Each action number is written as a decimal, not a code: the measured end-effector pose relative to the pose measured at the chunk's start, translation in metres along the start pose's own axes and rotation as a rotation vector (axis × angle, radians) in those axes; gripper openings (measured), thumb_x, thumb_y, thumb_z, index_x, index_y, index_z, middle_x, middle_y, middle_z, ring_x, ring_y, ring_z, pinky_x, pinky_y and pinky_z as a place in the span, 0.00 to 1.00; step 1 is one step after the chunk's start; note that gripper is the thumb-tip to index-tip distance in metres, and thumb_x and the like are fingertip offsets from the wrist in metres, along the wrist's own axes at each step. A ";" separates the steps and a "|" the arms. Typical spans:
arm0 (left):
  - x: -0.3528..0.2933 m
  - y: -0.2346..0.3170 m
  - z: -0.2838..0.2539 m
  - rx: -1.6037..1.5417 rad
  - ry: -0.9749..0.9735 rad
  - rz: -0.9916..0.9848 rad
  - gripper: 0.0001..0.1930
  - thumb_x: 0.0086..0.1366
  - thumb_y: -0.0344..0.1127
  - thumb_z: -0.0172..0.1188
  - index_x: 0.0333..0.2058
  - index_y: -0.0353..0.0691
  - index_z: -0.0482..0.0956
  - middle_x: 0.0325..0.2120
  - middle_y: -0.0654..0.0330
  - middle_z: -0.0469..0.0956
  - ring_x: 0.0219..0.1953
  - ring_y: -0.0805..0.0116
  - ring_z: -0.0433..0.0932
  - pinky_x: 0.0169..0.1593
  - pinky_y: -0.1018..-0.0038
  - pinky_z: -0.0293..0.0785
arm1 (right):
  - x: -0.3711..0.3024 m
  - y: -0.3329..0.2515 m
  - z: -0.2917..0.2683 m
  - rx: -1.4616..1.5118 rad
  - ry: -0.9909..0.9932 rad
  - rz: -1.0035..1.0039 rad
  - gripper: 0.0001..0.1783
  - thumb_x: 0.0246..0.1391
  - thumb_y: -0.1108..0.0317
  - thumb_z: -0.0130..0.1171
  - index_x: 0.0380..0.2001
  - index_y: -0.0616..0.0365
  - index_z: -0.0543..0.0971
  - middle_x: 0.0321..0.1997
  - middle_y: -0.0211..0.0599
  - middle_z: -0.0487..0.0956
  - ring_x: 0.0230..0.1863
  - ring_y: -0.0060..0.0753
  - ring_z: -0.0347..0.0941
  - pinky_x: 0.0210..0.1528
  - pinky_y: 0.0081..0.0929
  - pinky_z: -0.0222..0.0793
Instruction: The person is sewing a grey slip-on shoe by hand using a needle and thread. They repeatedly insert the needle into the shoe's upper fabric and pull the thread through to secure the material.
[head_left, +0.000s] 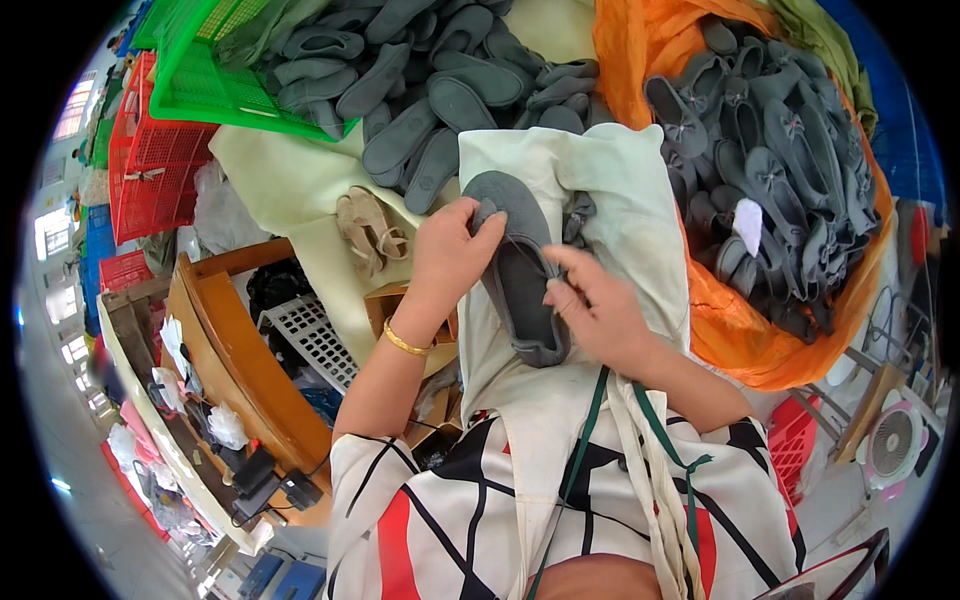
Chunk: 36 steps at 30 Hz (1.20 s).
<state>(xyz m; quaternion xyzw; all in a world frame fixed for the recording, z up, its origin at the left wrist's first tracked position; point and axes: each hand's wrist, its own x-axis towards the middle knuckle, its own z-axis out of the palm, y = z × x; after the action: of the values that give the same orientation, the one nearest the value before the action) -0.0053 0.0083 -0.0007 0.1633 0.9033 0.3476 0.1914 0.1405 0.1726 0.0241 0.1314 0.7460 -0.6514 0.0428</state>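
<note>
Grey shoe (520, 265) lies on a pale cloth (610, 215) over the lap, long axis near vertical in view, one end toward the body, the other away. Left hand (450, 250) pinches its far end; right hand (595, 305) grips its near side. Grey shoe piles (770, 150) beyond, on orange sheet (640, 40).

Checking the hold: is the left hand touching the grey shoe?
Touching. The head view shows the left hand with fingers pinching the top edge of the grey shoe.
</note>
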 end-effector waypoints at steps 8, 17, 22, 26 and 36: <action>-0.004 -0.006 0.003 -0.432 -0.078 -0.212 0.08 0.62 0.34 0.65 0.30 0.36 0.80 0.22 0.69 0.77 0.23 0.84 0.73 0.27 0.84 0.70 | 0.040 0.015 0.002 0.432 -0.172 0.346 0.10 0.63 0.64 0.56 0.41 0.60 0.77 0.26 0.31 0.79 0.25 0.14 0.73 0.28 0.17 0.69; -0.008 0.000 0.004 -0.485 -0.025 -0.236 0.09 0.60 0.33 0.65 0.27 0.33 0.78 0.19 0.69 0.75 0.22 0.84 0.69 0.27 0.82 0.66 | 0.055 0.029 0.015 0.237 -0.150 0.235 0.09 0.60 0.68 0.53 0.36 0.64 0.77 0.21 0.29 0.75 0.20 0.17 0.69 0.24 0.23 0.66; -0.007 -0.001 0.003 -0.475 -0.031 -0.246 0.09 0.60 0.33 0.65 0.27 0.33 0.78 0.19 0.69 0.75 0.23 0.84 0.69 0.27 0.82 0.65 | 0.055 0.028 0.014 0.213 -0.155 0.262 0.09 0.59 0.69 0.53 0.37 0.65 0.77 0.21 0.31 0.76 0.21 0.19 0.71 0.25 0.23 0.67; -0.008 -0.002 0.005 -0.515 -0.025 -0.241 0.09 0.60 0.34 0.65 0.28 0.33 0.79 0.19 0.69 0.75 0.22 0.84 0.69 0.27 0.82 0.65 | 0.059 0.029 0.014 0.161 -0.170 0.246 0.10 0.58 0.70 0.53 0.37 0.65 0.77 0.22 0.33 0.77 0.21 0.21 0.72 0.26 0.24 0.68; -0.003 -0.009 0.001 -0.547 -0.110 -0.302 0.08 0.60 0.36 0.65 0.29 0.37 0.80 0.21 0.70 0.76 0.21 0.85 0.71 0.26 0.85 0.68 | 0.054 0.037 0.027 -0.061 -0.018 -0.034 0.06 0.61 0.68 0.53 0.37 0.59 0.74 0.29 0.50 0.79 0.32 0.55 0.77 0.34 0.41 0.71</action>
<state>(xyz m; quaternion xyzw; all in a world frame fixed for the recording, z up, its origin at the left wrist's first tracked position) -0.0042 0.0014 -0.0066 -0.0118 0.7787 0.5359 0.3260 0.0949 0.1579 -0.0282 0.1114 0.7671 -0.6304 0.0425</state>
